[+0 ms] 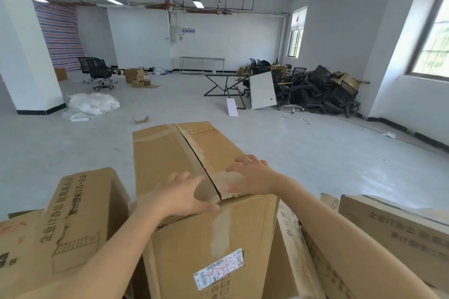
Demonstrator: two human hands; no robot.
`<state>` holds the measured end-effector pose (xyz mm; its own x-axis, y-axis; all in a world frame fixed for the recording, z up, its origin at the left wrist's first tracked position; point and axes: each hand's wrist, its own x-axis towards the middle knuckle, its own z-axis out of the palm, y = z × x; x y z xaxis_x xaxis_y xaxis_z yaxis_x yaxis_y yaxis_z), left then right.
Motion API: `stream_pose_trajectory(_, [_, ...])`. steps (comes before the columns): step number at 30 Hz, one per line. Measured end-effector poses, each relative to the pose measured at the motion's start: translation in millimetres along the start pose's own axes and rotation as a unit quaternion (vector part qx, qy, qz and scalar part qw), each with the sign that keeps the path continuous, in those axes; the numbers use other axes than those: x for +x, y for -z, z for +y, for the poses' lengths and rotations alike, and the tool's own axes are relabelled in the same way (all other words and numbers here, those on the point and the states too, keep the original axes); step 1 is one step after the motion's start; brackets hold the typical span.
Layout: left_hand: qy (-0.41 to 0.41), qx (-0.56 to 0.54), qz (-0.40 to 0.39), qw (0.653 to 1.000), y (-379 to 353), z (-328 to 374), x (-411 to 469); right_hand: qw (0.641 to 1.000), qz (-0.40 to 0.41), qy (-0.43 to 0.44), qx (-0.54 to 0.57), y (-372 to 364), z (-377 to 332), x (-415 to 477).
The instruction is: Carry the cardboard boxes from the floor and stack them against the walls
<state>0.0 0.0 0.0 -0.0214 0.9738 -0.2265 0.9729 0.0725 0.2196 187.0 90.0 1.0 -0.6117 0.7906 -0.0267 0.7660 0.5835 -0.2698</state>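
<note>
Pale grey floor (170, 150), crumpled plastic sheeting (93, 104), cardboard scrap (141, 119), small open boxes (136, 76), office chairs (100, 73), heap of chair parts (318, 94)

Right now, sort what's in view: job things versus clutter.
Job: labelled box, left hand, right hand, left printed box, right printed box.
Lying about: office chairs, plastic sheeting, chair pile, metal table.

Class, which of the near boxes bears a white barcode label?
The middle box, under the left hand and right hand; the left box and right box show only print.

White walls, grey floor (291, 153), windows (435, 43) right, office chairs (99, 71) left.
</note>
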Motion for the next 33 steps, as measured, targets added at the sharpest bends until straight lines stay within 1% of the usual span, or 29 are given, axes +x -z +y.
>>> stream_pose_trajectory(2, [0.026,0.043,0.011,0.999,-6.9,-6.2,1.1,0.998,-0.028,-0.007,-0.056,-7.3,6.5,-1.1])
stream_pose_trajectory(4, [0.056,0.048,0.038,0.997,-16.0,-16.5,2.4,0.997,-0.039,-0.031,-0.052,-17.1,17.0,-2.9])
stream_pose_trajectory(6, [0.068,0.023,0.065,0.995,-22.4,-19.0,3.8,0.998,-0.019,-0.053,-0.016,-25.4,25.5,-1.6])
stream_pose_trajectory(7, [0.072,0.019,0.081,0.994,-25.3,-19.8,4.6,0.998,-0.008,-0.059,-0.015,-29.2,28.2,-0.8])
stream_pose_trajectory(9, [0.071,0.027,0.107,0.991,-31.2,-20.6,4.6,0.997,0.007,-0.054,-0.049,-35.4,30.9,1.0])
stream_pose_trajectory(12, [0.077,0.031,0.106,0.991,-37.6,-21.2,2.9,0.995,0.015,-0.039,-0.089,-38.1,32.3,4.0])
stream_pose_trajectory(15, [0.081,0.028,0.119,0.989,-39.3,-23.9,3.3,0.995,0.028,-0.031,-0.093,-32.8,31.8,6.4])
stream_pose_trajectory(17, [0.078,0.020,0.130,0.988,-39.8,-26.1,2.8,0.990,0.030,-0.031,-0.132,-32.5,28.4,7.0])
stream_pose_trajectory(18, [0.075,0.018,0.130,0.989,-40.0,-26.9,3.0,0.986,0.042,-0.027,-0.160,-34.3,27.8,7.5])
stream_pose_trajectory(19, [0.074,0.018,0.128,0.989,-41.1,-28.0,3.4,0.981,0.074,-0.017,-0.181,-36.9,26.6,7.1])
stream_pose_trajectory(21, [0.077,0.023,0.146,0.986,-44.3,-31.0,0.4,0.967,0.161,0.005,-0.199,-41.9,25.6,7.4])
stream_pose_trajectory(24, [0.092,-0.036,0.253,0.962,-49.5,-34.8,-5.4,0.940,0.296,0.019,-0.166,-43.4,35.7,9.7])
stream_pose_trajectory(25, [0.099,-0.043,0.277,0.955,-50.5,-34.9,-7.1,0.931,0.328,0.020,-0.159,-39.1,37.0,10.7])
stream_pose_trajectory(26, [0.102,-0.026,0.275,0.956,-50.3,-34.6,-8.2,0.917,0.365,0.019,-0.160,-33.0,37.4,12.2])
stream_pose_trajectory(27, [0.103,0.000,0.246,0.964,-51.0,-34.6,-7.5,0.905,0.395,0.019,-0.159,-28.1,37.9,14.2])
stream_pose_trajectory(28, [0.105,0.020,0.205,0.973,-51.8,-33.6,-6.8,0.900,0.408,0.006,-0.154,-25.2,36.3,14.4])
stream_pose_trajectory(29, [0.106,0.031,0.169,0.979,-52.5,-32.0,-6.1,0.908,0.400,-0.010,-0.121,-24.3,34.6,13.3])
stream_pose_trajectory(30, [0.107,0.039,0.149,0.982,-52.4,-30.8,-5.9,0.917,0.391,-0.029,-0.069,-24.3,33.0,13.0])
stream_pose_trajectory(32, [0.104,0.044,0.167,0.979,-53.3,-33.1,-5.8,0.932,0.348,-0.080,0.067,-26.2,27.6,14.8])
stream_pose_trajectory(33, [0.107,0.043,0.180,0.977,-54.2,-35.8,-6.5,0.927,0.344,-0.087,0.120,-26.0,23.2,16.4])
